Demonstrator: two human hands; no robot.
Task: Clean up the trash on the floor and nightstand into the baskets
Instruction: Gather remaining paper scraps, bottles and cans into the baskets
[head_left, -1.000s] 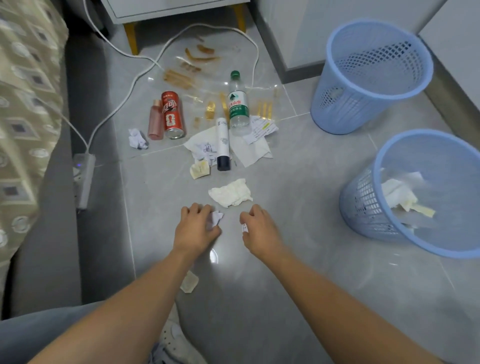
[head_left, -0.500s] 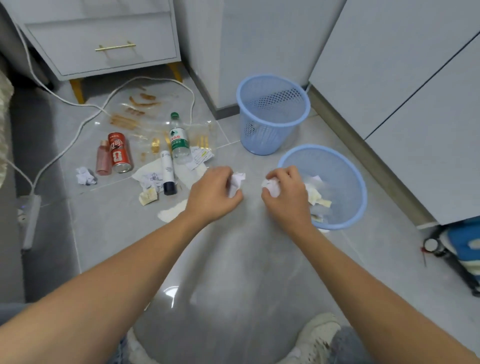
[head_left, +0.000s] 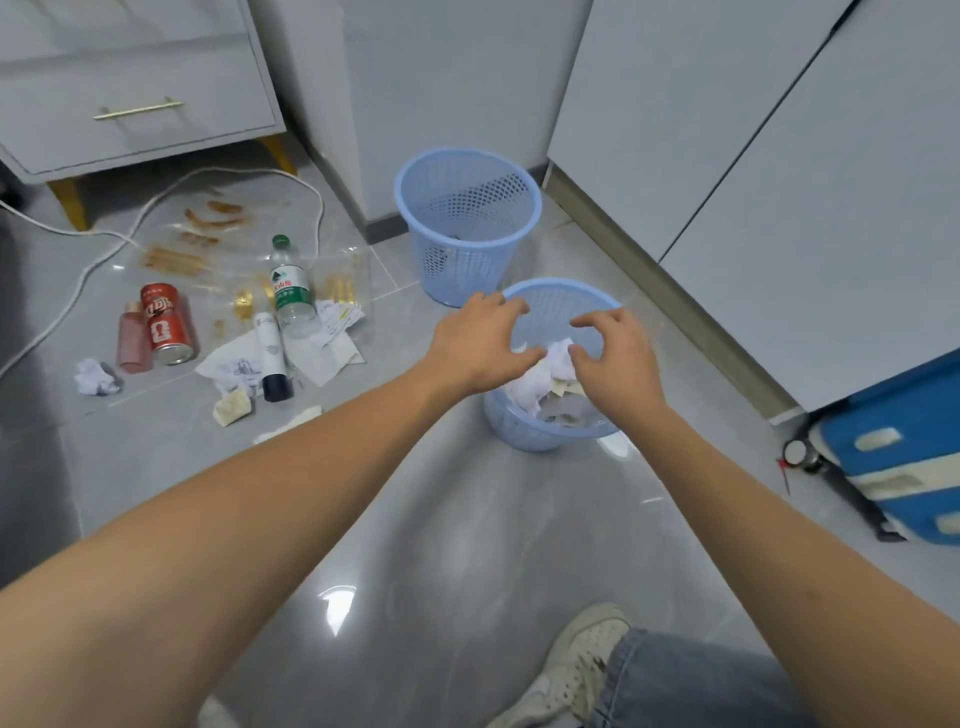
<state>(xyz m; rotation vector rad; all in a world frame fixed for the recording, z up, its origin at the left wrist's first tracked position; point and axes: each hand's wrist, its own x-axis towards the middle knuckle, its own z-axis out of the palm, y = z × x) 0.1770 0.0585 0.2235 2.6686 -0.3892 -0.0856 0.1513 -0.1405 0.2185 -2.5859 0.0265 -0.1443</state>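
Crumpled paper (head_left: 540, 376) lies inside the near basket (head_left: 524, 441), piled toward its left wall. The left hand (head_left: 480, 340) and right hand (head_left: 615, 358) hover over the rim, fingers spread apart and holding nothing, the two hands close together but not touching. The step in hand appears to be the drop itself. To do it well, release directly above the basket's mouth rather than at its edge, so light scraps do not drift onto the floor (head_left: 415, 519), and check that no piece clings to the fingers (head_left: 524, 306) before withdrawing. The far basket (head_left: 467, 228) stands just behind, against the wall corner. Much remains on the floor by the nightstand (head_left: 135, 88): a paper wad (head_left: 96, 378), a red can (head_left: 165, 323), a pink bottle (head_left: 132, 338), a water bottle (head_left: 291, 288), a white tube (head_left: 270, 353) and flat sheets (head_left: 327, 353).
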